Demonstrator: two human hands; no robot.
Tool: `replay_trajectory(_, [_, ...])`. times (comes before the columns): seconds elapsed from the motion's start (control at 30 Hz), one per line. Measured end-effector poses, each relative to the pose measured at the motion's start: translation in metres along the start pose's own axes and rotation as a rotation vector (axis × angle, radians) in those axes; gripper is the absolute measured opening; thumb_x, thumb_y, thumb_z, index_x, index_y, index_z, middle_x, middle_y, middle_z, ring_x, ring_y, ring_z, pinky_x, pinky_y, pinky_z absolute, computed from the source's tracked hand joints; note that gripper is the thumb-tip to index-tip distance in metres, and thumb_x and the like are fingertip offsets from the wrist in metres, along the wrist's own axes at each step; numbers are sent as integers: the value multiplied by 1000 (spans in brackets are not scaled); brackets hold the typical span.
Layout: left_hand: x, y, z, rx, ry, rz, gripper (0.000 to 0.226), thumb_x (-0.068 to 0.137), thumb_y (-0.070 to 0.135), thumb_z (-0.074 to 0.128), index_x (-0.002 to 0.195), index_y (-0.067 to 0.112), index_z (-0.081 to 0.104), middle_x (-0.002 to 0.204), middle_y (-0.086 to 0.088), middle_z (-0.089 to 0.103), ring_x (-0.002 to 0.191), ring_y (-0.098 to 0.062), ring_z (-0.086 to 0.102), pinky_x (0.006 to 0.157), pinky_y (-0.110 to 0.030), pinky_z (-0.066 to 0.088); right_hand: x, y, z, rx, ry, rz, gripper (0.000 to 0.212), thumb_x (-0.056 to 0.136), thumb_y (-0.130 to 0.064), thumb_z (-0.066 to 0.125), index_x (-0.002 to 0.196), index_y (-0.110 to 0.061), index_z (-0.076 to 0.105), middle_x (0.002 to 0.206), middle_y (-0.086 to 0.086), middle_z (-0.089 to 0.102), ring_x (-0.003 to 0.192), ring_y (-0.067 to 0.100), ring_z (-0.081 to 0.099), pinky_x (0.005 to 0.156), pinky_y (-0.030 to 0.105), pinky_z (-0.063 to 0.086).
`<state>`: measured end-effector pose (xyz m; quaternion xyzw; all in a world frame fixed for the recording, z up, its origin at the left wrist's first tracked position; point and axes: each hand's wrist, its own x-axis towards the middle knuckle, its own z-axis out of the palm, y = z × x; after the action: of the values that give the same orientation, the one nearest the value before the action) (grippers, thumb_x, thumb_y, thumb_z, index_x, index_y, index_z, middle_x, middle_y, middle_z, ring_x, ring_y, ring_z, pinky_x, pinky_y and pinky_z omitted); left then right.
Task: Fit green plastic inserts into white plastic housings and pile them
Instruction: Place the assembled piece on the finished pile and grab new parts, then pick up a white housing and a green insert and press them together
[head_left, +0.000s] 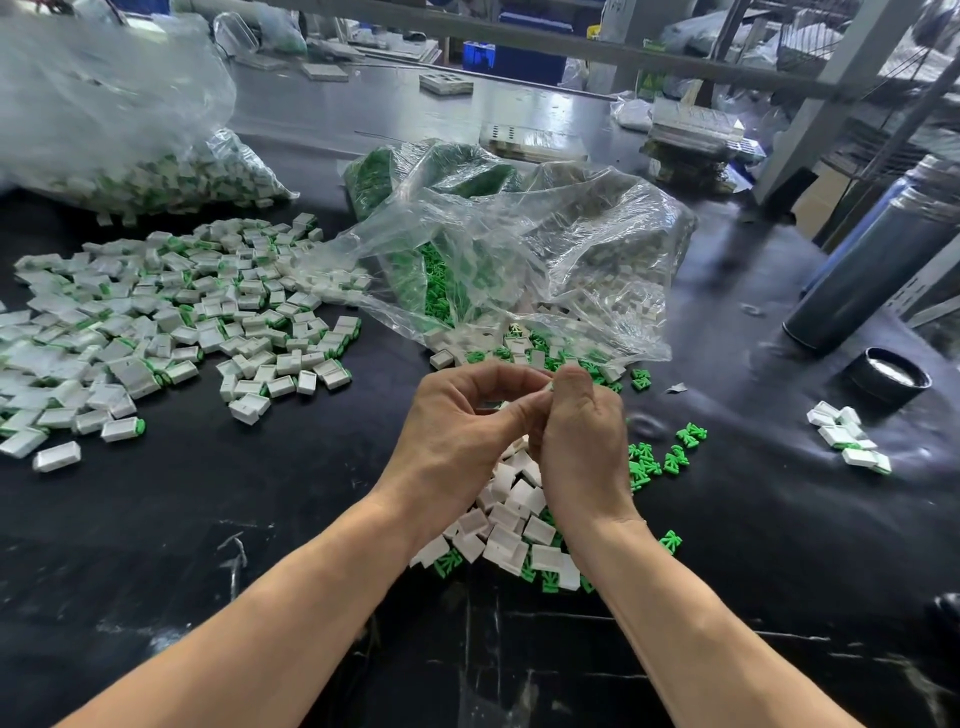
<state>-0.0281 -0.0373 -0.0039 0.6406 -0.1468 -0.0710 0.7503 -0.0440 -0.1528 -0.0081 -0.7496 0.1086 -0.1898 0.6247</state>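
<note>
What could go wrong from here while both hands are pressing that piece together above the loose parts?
1. The small white plastic piece is pinched between the left hand and right hand; a slip could drop it into the unassembled white housings directly below.
2. Loose green plastic inserts lie scattered; a forearm sweep might scatter them further.
3. The clear plastic bag sags close ahead and may snag the fingers.
</note>
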Motion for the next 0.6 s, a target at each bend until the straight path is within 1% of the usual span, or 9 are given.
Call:
replay_trajectory(0.07, [2, -3, 0, 14, 18, -4, 13, 88, 18, 78, 96, 8, 78, 100, -9, 78, 99, -30, 73, 92, -40, 59, 2, 0, 3, 27, -13, 35, 64, 108, -37, 34, 56, -39, 71, 48, -18, 59, 47, -3, 56, 47, 16, 41])
replay_trajectory(0.13, [4, -5, 0, 10, 17, -9, 12, 89, 15, 78, 97, 7, 77, 99, -12, 78, 94, -30, 74, 88, -39, 59, 4, 2, 3, 45, -44, 56, 64, 109, -45, 33, 60, -42, 73, 51, -15, 62, 50, -1, 58, 52, 24, 43])
replay_trajectory(0.2, [5, -5, -2, 11, 30, -13, 12, 88, 15, 78, 97, 7, 77, 95, -12, 78, 84, -20, 73, 80, -31, 57, 5, 5, 1, 25, -76, 46, 65, 108, -55, 31, 62, -38, 74, 52, -13, 61, 50, 3, 56, 55, 30, 42])
replay_trajectory(0.27, [6, -5, -7, 48, 77, -13, 12, 86, 19, 80, 96, 12, 78, 91, -7, 78, 81, -12, 70, 78, -28, 54, 6, 8, -3, -11, -65, 30, 67, 105, -63, 31, 63, -28, 71, 53, -9, 59, 50, 7, 51, 56, 33, 39])
replay_trajectory(0.37, [10, -5, -16, 167, 97, -1, 8, 87, 22, 80, 94, 21, 77, 88, 2, 77, 80, -8, 70, 78, -27, 57, 12, 11, -13, -17, -21, -7, 48, 107, -52, 45, 78, -23, 69, 64, -8, 64, 55, 7, 54, 58, 34, 41])
replay_trajectory(0.4, [12, -5, -20, 196, 101, -1, 7, 87, 21, 80, 94, 21, 77, 87, 3, 77, 79, -7, 71, 76, -25, 58, 14, 11, -16, -8, -26, -8, 43, 107, -49, 49, 78, -24, 68, 64, -8, 64, 55, 7, 53, 57, 34, 40])
replay_trajectory(0.5, [17, -5, -39, 360, 158, -12, 11, 90, 19, 78, 95, 27, 75, 87, 10, 76, 79, -2, 72, 68, -16, 56, 17, 9, -23, 24, -53, 22, 49, 104, -51, 53, 61, -30, 66, 56, -5, 60, 49, 11, 49, 50, 29, 40])
replay_trajectory(0.57, [20, -6, -55, 528, 230, -25, 12, 91, 22, 78, 93, 32, 74, 82, 11, 73, 77, 1, 69, 59, -13, 52, 16, 8, -26, 5, -63, 31, 58, 101, -56, 54, 52, -26, 61, 52, 0, 59, 43, 14, 47, 45, 25, 40])
replay_trajectory(0.6, [22, -6, -63, 627, 270, -26, 11, 91, 23, 77, 90, 33, 73, 78, 12, 71, 74, 2, 67, 58, -13, 49, 16, 7, -29, -11, -65, 27, 62, 100, -57, 56, 49, -22, 60, 50, 3, 59, 41, 15, 46, 44, 22, 40])
